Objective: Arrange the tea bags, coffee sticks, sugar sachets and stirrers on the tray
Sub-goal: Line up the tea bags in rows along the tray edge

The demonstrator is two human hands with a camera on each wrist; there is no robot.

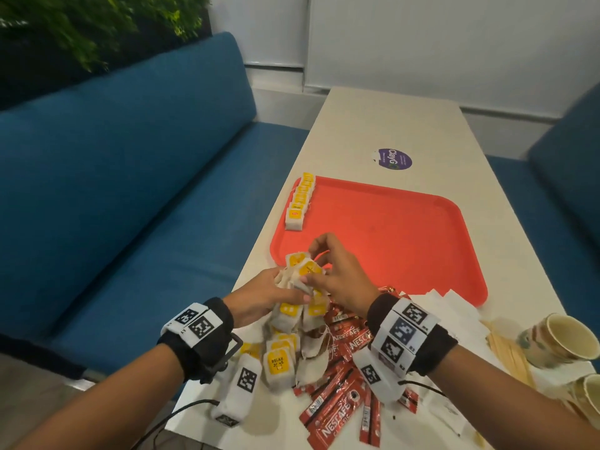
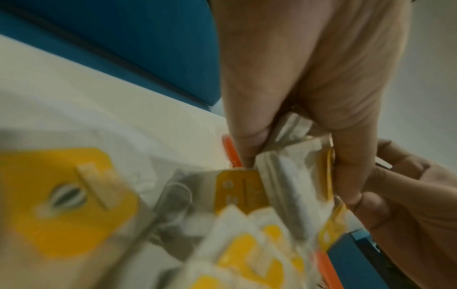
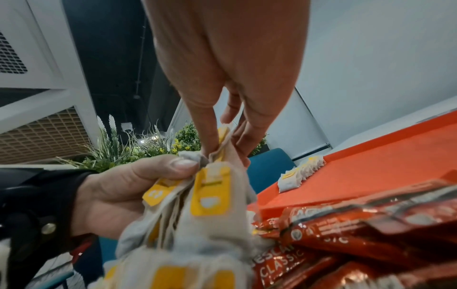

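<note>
Step in hand: tea bags; left hand (image 1: 266,295) clamps a bunch of tea bags (image 1: 300,289), right hand (image 1: 337,274) pinches one bag off its top. Next, likely: free that bag from tangled strings; extend the row (image 1: 300,201) along the tray (image 1: 389,228) edge.

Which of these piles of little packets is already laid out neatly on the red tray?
The row of yellow-tagged tea bags along the tray's far left edge. The coffee sticks lie jumbled on the table.
</note>
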